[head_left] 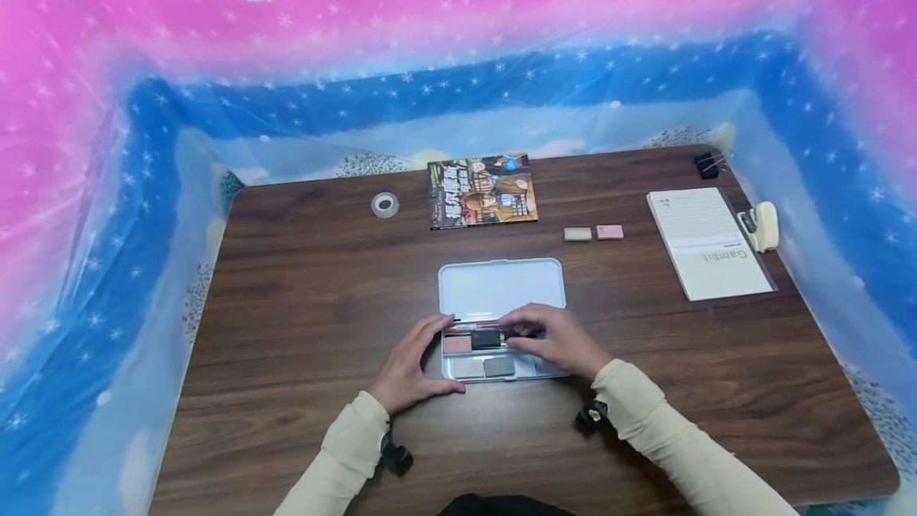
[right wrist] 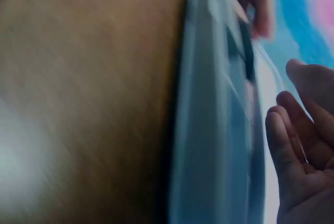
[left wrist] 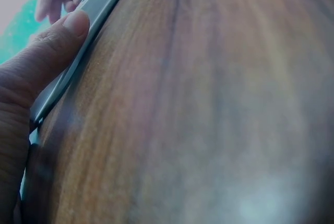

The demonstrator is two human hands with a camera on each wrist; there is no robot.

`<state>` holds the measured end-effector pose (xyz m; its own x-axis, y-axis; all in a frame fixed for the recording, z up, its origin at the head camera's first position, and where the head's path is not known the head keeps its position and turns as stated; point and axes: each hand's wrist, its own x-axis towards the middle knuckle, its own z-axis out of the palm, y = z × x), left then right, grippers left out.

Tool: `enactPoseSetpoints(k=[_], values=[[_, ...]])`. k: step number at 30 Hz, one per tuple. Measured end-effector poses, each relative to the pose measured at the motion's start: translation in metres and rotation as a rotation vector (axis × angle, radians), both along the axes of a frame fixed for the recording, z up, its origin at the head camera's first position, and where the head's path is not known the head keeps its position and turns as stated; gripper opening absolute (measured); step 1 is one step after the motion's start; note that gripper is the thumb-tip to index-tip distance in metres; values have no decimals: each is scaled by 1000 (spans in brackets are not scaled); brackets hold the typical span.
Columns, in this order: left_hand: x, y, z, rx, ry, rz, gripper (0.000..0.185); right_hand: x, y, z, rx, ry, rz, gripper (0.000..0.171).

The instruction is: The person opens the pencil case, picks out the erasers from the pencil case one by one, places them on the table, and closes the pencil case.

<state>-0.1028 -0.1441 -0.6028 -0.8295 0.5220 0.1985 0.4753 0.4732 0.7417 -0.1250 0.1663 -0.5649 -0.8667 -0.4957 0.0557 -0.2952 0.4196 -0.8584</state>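
Note:
A pale, flat pencil case [head_left: 501, 285] lies with its lid raised in the middle of the table. My left hand [head_left: 411, 369] grips its left end, the thumb along the front edge and the fingertips at the far left; in the left wrist view the thumb [left wrist: 52, 46] presses the rim. Over the case's right half is my right hand [head_left: 559, 337], loosely bent, its fingertips by a dark slim thing. The right wrist view shows no object between those fingers [right wrist: 284, 145]. Inside lie a pink eraser [head_left: 458, 344], a black block [head_left: 486, 339], a grey block [head_left: 499, 366] and a red pen [head_left: 466, 327].
Behind the case are a roll of tape [head_left: 375, 209], a comic book [head_left: 483, 191], a whitish eraser [head_left: 577, 235] and another pink eraser [head_left: 610, 232]. To the right lie a notepad [head_left: 705, 249], a white stapler-like object [head_left: 767, 227] and a black binder clip [head_left: 706, 166]. Printed cloth surrounds the table.

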Motion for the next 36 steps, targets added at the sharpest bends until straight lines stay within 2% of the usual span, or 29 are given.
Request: enactPoseSetpoints(k=[5,12,16,23,26,30,33,36], values=[[0,1,1,13,19,-4,110,6,-18,-4,99,86,32,34],[-1,2,2,14,10,-5,109,6,-29,0,164,106,2,34],[-1,2,2,14,16,-8,109,5,-30,1,148,68,-9,33],[1,3,0,21,31,-2,110,0,-22,3,61,-2,-21,32],[1,4,-2,28,41,-3,110,-7,-5,11,1,-14,-71,34],[1,5,-3,37,56,-9,110,-27,35,21,-27,11,-229,37],[0,4,-2,49,65,-12,111,-49,67,17,17,43,-353,38],[0,5,-2,49,67,-11,112,-68,91,6,79,59,-427,35]])
